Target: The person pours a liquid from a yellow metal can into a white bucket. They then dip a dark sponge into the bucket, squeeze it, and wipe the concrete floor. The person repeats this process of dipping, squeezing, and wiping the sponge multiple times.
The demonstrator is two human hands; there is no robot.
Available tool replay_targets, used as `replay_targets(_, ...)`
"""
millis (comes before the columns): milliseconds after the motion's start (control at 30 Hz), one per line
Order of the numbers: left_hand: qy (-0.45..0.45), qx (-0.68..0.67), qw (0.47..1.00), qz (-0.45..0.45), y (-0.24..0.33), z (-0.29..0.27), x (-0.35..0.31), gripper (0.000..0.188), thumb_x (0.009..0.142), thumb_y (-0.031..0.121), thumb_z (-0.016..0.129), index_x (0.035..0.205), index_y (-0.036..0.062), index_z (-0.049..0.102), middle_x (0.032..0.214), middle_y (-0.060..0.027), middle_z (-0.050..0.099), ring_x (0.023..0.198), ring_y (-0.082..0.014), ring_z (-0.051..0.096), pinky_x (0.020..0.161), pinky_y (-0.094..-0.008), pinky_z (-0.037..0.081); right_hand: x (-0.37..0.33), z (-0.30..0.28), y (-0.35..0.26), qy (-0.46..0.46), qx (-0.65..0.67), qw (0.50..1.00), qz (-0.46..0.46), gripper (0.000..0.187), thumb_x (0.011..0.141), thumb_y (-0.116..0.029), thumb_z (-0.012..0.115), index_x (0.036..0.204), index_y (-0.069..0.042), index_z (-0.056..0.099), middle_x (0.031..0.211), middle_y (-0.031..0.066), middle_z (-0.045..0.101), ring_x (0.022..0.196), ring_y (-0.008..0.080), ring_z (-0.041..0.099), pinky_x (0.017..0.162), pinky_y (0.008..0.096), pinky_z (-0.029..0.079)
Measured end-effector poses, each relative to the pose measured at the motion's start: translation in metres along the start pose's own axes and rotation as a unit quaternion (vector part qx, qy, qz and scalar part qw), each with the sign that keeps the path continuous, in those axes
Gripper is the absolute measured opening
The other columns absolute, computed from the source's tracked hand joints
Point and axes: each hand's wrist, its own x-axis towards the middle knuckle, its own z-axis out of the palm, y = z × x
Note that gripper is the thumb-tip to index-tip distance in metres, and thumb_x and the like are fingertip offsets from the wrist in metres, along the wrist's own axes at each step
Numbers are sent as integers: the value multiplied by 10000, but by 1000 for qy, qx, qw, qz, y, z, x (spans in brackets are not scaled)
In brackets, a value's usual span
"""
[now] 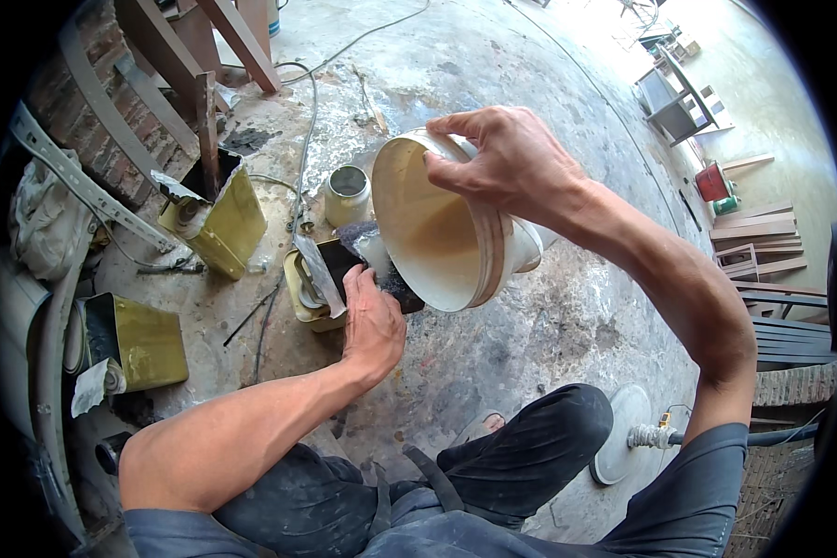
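Observation:
My right hand (507,163) grips the rim of a dirty white plastic bucket (409,186), thumb inside and fingers outside. The bucket is tilted steeply to the left, with cloudy tan liquid lying along its inner wall. Below its mouth stands a yellowish rectangular tin (309,321) with a cut-open top and a torn metal flap (320,275). A dark, fuzzy-looking cloth (405,290) lies at the tin's opening, partly hidden by the bucket. My left hand (374,321) has its fingers curled on the cloth at the tin's near edge. The tin's inside is mostly hidden.
A small open metal pot (348,193) stands behind the tin. Two more cut-open tins (228,228) are at the left, near brown wooden frames (163,46). A hose (312,121) crosses the stained floor. A round grey lid (623,437) lies by my knee; planks (758,232) lie far right.

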Motion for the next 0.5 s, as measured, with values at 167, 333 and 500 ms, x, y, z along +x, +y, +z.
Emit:
replay_targets(167,0,1,1000,0,-2,0,0,412,893,-17,476,1279,-143,406,1353,-344,372,1219,-480,453,1047,-468,405,2,7,6,29,-17,998,-49,558,815,-333,667,1200,71,670,902,254,731,727,301,739,719,382,622)
replay_targets(333,-27,-13,999,-30,5,-4,1,392,926,11,462,1287,-130,403,1367,-327,382,1306,-462,398,1113,-458,346,2,4,-1,-6,-13,1000,-21,561,819,-314,655,1186,109,658,903,280,721,744,313,738,718,383,619)
replay_targets(500,-14,-5,1000,-9,2,-3,0,418,893,-12,487,1281,-141,403,1356,-346,370,1255,-479,428,1068,-469,385,1,5,-4,15,-18,999,-39,547,819,-312,653,1172,105,668,888,274,722,743,317,736,724,382,617)
